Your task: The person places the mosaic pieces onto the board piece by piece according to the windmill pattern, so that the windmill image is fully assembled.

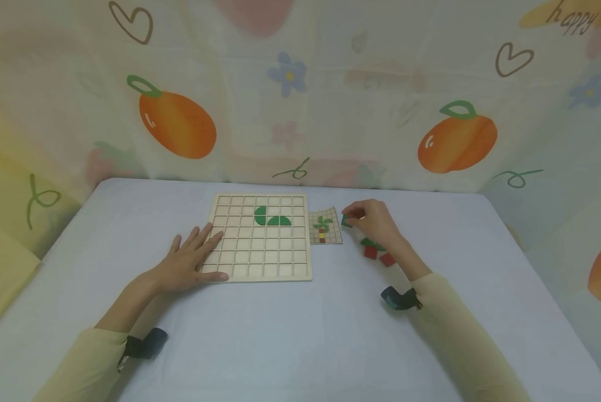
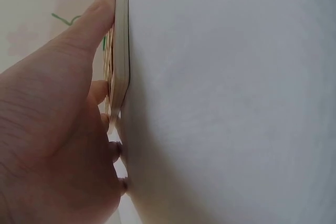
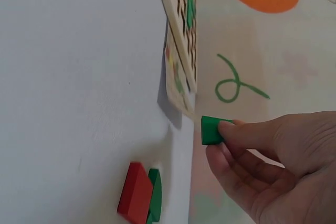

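Note:
A wooden grid board (image 1: pixel 260 254) lies on the table with green quarter-circle tiles (image 1: pixel 279 221) set in a few of its upper cells. My left hand (image 1: pixel 187 262) rests spread on the board's left edge, its thumb along the near corner. To the board's right, my right hand (image 1: pixel 373 220) pinches a green tile (image 3: pixel 211 130) between thumb and fingers, held above the table. Right beside the board is a pattern card (image 1: pixel 330 237) with a small coloured design on a grid. Below the right hand lie red tiles (image 1: pixel 371 252) and green tiles (image 1: pixel 373 244).
A white cloth covers the table (image 1: pixel 310 340). Behind it hangs a curtain (image 1: pixel 330 128) printed with oranges, hearts and flowers. A dark wrist camera (image 1: pixel 399 298) sits at the right cuff, and another wrist camera (image 1: pixel 147 343) at the left cuff.

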Demonstrator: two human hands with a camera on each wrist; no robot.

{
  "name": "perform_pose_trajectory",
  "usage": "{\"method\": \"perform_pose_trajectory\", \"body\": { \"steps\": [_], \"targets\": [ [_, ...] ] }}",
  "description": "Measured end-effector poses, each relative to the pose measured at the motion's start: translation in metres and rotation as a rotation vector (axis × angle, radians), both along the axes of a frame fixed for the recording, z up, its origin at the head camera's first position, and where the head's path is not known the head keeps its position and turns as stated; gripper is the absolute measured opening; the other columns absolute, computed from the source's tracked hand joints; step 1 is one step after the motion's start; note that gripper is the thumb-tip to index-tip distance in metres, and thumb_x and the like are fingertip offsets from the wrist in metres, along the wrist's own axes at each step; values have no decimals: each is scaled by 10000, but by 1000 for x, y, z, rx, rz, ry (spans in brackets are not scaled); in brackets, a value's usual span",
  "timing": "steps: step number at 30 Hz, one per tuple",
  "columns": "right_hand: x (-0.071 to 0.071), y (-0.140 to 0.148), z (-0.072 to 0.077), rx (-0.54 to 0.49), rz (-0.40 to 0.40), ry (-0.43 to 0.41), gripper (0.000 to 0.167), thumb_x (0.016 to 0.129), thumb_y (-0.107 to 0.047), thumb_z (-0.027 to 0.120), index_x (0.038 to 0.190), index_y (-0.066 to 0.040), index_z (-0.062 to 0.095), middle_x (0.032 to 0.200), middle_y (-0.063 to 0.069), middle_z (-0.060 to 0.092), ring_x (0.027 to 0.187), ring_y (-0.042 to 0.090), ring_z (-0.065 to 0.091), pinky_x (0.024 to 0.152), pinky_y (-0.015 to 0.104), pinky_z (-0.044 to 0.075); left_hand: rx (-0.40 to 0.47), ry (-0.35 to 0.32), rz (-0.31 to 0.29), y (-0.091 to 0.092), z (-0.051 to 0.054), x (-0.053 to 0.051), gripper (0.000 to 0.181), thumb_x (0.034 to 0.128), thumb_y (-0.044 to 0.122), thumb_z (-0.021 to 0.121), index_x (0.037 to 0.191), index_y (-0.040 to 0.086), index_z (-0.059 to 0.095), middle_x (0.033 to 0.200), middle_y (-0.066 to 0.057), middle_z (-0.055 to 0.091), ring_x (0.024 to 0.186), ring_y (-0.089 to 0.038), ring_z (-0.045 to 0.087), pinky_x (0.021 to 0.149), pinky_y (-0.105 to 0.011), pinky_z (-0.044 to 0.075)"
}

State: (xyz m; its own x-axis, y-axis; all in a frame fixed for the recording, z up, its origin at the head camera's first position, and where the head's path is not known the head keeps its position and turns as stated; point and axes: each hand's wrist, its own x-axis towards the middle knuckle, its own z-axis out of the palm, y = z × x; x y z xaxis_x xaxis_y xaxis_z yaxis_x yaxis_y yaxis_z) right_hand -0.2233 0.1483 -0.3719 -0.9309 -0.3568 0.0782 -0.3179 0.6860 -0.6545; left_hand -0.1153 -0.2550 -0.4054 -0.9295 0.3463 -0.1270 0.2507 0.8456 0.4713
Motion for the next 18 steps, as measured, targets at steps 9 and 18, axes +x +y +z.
{"method": "perform_pose_trajectory", "body": {
  "steps": [9, 18],
  "targets": [
    [-1, -23, 5, -23, 33, 27, 201, 880, -36, 716, 1072, 24, 716, 990, 124, 726, 928, 252, 685, 834, 386, 548, -14, -17, 7, -1, 1, -2, 1025, 833, 608, 665, 1562, 59, 197, 1620, -234, 23, 1460, -483, -38, 1106, -671, -85],
    [2, -54, -2, -37, 50, -25, 170, 897, -61, 705, 1059, -20, 735, 1024, 92, 726, 948, 219, 674, 845, 338, 545, -14, -18, 4, -2, -3, -3, 1026, 837, 609, 661, 1566, 68, 185, 1623, -225, 20, 1461, -480, -45, 1104, -672, -92]
  ]
}}
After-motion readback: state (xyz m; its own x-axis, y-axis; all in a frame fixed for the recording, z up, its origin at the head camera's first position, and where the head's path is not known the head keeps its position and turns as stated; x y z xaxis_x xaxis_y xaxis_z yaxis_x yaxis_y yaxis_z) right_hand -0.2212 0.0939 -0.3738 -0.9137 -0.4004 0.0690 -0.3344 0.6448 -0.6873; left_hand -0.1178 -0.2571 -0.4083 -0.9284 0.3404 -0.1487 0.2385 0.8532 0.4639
